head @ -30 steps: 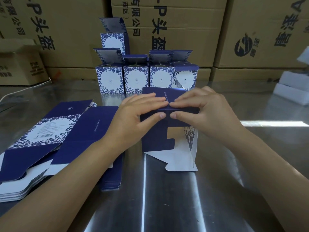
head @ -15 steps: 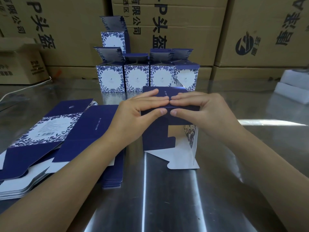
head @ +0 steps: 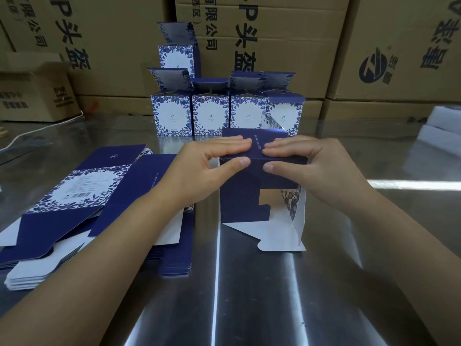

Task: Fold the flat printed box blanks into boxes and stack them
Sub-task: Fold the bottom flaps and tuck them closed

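A half-folded navy box blank [head: 243, 198] lies on the steel table [head: 274, 295] at centre, its white flaps spread toward me. My left hand [head: 207, 168] and my right hand [head: 311, 166] pinch its far fold, fingers on top and thumbs on the near face, fingertips a little apart. A pile of flat navy and floral blanks [head: 82, 203] lies to the left under my left forearm. Several folded boxes [head: 212, 116] with open top flaps stand in a row behind, one more [head: 178, 58] stacked on the leftmost.
Big brown cartons [head: 287, 41] wall off the back of the table. A smaller open carton [head: 35, 93] sits at far left, with a white cable [head: 37, 131] beside it. White foam blocks [head: 441, 131] lie at the right edge.
Both hands have slid slightly apart along the fold, so a strip of navy card now shows between the fingertips. The blank stays in place.
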Tool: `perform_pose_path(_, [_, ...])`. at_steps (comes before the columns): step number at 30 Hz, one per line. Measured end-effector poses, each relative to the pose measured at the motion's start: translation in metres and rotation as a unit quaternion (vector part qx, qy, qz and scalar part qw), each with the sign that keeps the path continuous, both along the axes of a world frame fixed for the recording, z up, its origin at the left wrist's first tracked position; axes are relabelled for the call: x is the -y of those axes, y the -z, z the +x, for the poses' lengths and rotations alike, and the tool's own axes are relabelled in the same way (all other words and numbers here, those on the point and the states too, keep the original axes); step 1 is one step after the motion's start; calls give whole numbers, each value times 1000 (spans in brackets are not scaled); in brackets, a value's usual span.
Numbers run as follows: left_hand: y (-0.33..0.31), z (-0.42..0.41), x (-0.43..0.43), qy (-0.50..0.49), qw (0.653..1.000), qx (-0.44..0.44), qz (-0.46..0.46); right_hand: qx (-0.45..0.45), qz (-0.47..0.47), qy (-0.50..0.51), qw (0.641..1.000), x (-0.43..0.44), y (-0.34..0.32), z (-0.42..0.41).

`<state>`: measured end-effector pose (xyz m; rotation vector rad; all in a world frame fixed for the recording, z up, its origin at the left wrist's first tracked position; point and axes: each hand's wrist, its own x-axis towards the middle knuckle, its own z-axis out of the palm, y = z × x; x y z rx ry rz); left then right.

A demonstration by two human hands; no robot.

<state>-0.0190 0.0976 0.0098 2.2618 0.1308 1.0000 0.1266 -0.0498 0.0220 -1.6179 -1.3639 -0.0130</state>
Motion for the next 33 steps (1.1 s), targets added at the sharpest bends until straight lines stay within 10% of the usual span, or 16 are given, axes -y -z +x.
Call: perform_pose_path(33, [12,11,22,-86,984,104,117,18,11,-17,1000,1,1,-1])
